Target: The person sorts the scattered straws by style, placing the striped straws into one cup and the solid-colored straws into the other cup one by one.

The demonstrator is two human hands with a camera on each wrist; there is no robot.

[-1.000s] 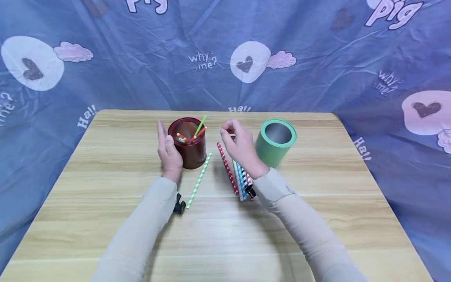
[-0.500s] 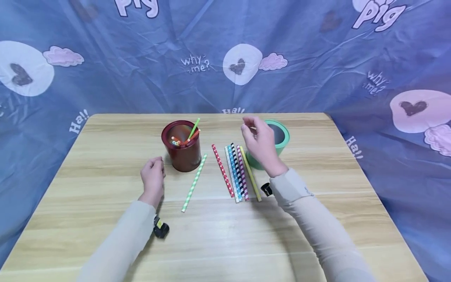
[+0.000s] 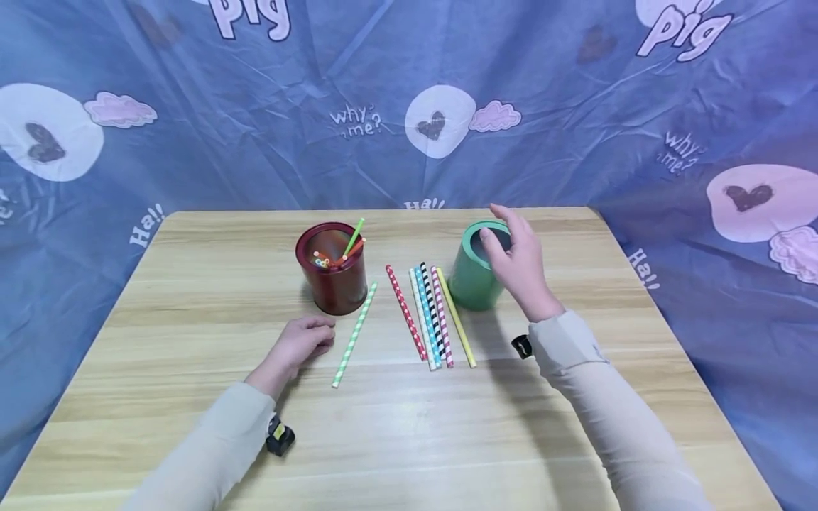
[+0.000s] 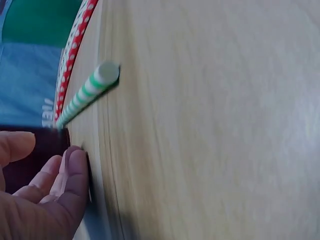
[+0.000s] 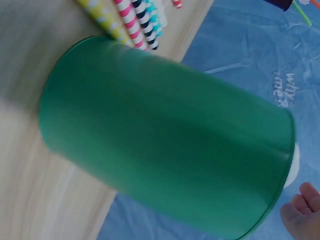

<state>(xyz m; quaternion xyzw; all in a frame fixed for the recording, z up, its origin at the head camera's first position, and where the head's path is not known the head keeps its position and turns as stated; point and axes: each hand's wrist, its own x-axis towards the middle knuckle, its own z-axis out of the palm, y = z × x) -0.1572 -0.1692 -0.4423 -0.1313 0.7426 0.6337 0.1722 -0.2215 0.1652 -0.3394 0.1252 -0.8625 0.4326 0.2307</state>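
Note:
My right hand point(image 3: 520, 266), fingers apart and holding nothing, is at the right side of the rim of a green can point(image 3: 474, 280); whether it touches the can I cannot tell. In the right wrist view the can point(image 5: 165, 135) fills the middle, with my fingers by its rim. My left hand point(image 3: 300, 345) hangs loosely bent and holds nothing, in front of a dark red can point(image 3: 339, 287). Beside that hand lies a green-and-white striped paper straw point(image 3: 354, 335). Between the cans are a red dotted straw point(image 3: 405, 312), a yellow straw point(image 3: 456, 318) and several others.
Inside the dark red can are a bright green stick point(image 3: 353, 237) and several thin coloured ones. A wooden table point(image 3: 409, 440) bears everything, and a blue printed cloth point(image 3: 268, 156) hangs behind it. Black wrist cameras point(image 3: 279, 436) are worn on both arms.
My right hand has moved rightward from above the straws to the green can, its fingers spreading. My left hand has left the dark red can's side and come nearer the front.

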